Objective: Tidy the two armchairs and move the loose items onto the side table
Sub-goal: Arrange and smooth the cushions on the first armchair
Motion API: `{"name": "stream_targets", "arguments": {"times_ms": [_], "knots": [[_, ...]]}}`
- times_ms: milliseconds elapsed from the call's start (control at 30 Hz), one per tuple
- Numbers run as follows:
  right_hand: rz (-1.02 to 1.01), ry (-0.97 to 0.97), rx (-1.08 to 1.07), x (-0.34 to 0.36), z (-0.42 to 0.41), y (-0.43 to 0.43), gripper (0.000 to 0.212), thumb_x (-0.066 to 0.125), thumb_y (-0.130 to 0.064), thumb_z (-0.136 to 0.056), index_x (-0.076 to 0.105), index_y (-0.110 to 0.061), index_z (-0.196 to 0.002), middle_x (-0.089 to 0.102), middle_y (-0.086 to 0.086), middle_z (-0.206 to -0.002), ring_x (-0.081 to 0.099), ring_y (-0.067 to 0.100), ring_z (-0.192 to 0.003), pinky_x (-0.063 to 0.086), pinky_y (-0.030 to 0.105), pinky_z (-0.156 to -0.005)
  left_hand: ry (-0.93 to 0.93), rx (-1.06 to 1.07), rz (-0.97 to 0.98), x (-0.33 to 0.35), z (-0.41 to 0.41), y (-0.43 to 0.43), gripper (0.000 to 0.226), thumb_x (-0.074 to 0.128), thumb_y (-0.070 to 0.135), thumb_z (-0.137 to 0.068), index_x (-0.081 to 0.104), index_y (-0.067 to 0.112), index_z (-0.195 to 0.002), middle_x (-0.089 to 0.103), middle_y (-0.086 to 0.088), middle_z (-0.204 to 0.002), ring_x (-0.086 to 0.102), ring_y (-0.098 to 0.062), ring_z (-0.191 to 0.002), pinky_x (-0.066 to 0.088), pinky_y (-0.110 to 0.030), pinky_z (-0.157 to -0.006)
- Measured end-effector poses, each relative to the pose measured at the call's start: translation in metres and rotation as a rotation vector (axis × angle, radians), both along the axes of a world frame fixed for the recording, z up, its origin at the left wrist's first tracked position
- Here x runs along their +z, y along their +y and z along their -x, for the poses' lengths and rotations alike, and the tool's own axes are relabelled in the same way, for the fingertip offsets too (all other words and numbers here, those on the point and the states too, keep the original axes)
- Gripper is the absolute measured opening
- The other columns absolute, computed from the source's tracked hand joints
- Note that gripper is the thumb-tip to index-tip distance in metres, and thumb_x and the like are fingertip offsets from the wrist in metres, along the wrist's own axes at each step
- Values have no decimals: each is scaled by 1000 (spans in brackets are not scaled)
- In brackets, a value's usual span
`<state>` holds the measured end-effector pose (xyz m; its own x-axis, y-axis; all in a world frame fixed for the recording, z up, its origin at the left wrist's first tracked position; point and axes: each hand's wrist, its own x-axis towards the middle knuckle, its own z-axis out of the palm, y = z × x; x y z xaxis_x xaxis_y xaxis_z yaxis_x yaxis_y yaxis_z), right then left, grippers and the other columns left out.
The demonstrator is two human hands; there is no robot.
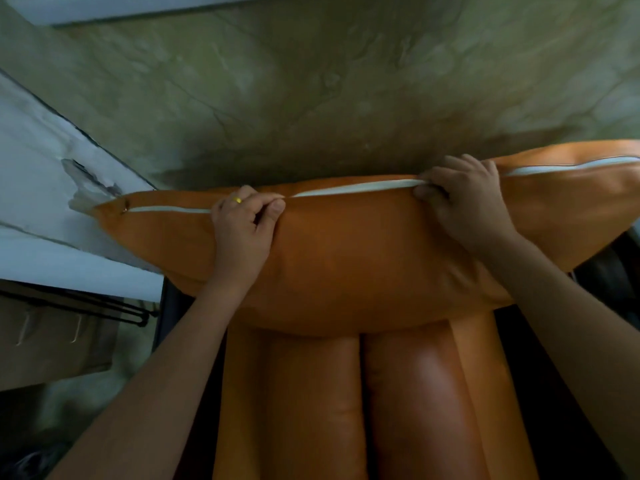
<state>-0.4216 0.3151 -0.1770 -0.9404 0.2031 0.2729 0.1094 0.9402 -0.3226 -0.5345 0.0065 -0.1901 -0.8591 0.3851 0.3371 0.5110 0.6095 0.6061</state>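
Observation:
A large orange cushion [346, 258] stretches across the middle of the view, its top edge showing a white strip along an open zip. My left hand [244, 230], with a gold ring, pinches that top edge left of centre. Right of centre, my right hand [464, 202] grips the same edge with curled fingers. Below the cushion lies the orange padded armchair [398, 403] with long ribbed sections. The zip pull sits at the cushion's far left corner.
A mottled green wall [311, 81] rises straight ahead. To the left is a white wall with peeling paint [52, 174]. A cardboard box [45, 341] and dark metal rods stand at the lower left. Dark chair frame shows at the right edge.

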Motion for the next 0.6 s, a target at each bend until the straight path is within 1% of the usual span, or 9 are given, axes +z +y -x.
{"name": "stream_targets", "arguments": {"times_ms": [67,133,200,267,333,400,467,533,600], "knots": [[18,-95,-5,-16,5,1,28,55,-35,-91,73,-17,-100,65,5,-93,57,32,-95,33,39,-80,-54,1,43,-18,3,2,21,59,31,-99,75,18,-100,65,6,-90,62,-14,-87,47,-56,-90],[47,-186,-6,-43,-2,-4,30,55,-35,-90,75,-18,-104,69,7,-96,61,35,-96,39,42,-86,-129,-21,113,-42,-3,-1,22,56,33,-99,74,22,-104,65,7,-95,63,-15,-90,47,-56,-92],[64,-292,-25,-73,-17,-12,33,51,-35,-96,71,-21,-118,70,5,-114,60,32,-110,36,48,-102,-230,-61,189,-64,-14,-6,26,50,32,-102,70,25,-118,65,6,-110,62,-18,-106,39,-58,-106],[48,-357,-51,-92,-29,-18,42,39,-40,-101,59,-26,-135,61,0,-137,48,25,-132,23,52,-115,-287,-82,298,-73,-20,-6,34,45,33,-105,59,27,-136,59,3,-133,52,-20,-128,16,-59,-120],[80,-389,-95,-91,-28,-22,52,33,-50,-101,49,-26,-144,50,0,-149,35,25,-143,11,55,-120,-301,-95,380,-65,-18,-3,45,40,45,-104,46,30,-147,46,4,-151,35,-17,-144,4,-58,-123],[111,-427,-99,-83,-25,-27,65,32,-63,-98,39,-26,-151,38,2,-157,22,27,-150,2,55,-121,-283,-147,460,-59,-14,-2,60,38,61,-99,33,35,-153,29,6,-161,17,-15,-152,-2,-58,-122],[75,-448,-45,-80,-30,-35,79,29,-74,-92,27,-28,-156,27,2,-163,10,28,-154,-2,54,-122,-258,-230,567,-59,-16,-3,76,33,76,-91,21,39,-156,15,6,-166,5,-15,-154,-5,-60,-120],[24,-445,-4,-81,-40,-43,84,25,-79,-90,21,-30,-158,18,2,-166,2,28,-155,-3,55,-123,-247,-265,668,-64,-21,-3,88,23,88,-82,9,43,-157,5,6,-168,-4,-16,-154,-7,-63,-119],[-14,-429,-8,-87,-46,-49,83,21,-80,-90,21,-31,-158,14,2,-167,-1,27,-155,-3,57,-123,-224,-232,704,-72,-24,0,93,18,92,-79,6,43,-157,4,6,-168,-4,-17,-154,-6,-64,-119]]}}
